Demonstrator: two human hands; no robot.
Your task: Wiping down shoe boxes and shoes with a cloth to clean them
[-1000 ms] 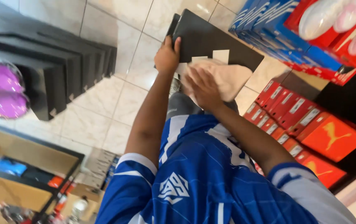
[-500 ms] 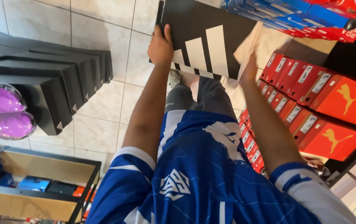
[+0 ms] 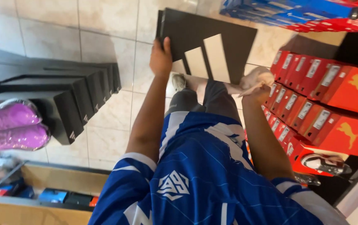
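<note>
I use the black shoebox lid point(image 3: 229, 39) as the reference landmark; it is held out in the air over the tiled floor point(image 3: 104, 25), with three white stripes on its face.

1. Tiled floor: lies beneath the lid, running off to its left and toward the camera.
2. Stack of black shoeboxes point(image 3: 62, 93): stands well to the left of the lid, on the floor.
3. Stack of red shoeboxes point(image 3: 333, 108): stands just right of the lid and nearer the camera, label ends facing outward.
4. Blue shoeboxes point(image 3: 279, 12): lie beyond the lid's far right corner, on top of more red ones.
5. Pink shoes point(image 3: 12, 127): wrapped in clear plastic, far left of the lid, past the black stack.
6. Left hand point(image 3: 161, 58): I read the fingers as clenched on the lid's left edge, thumb lying on its face.
7. Right hand point(image 3: 257, 93): at the lid's near right corner, fingers closed on a crumpled sheet of beige paper point(image 3: 256, 77), which touches the lid's near edge.
</note>
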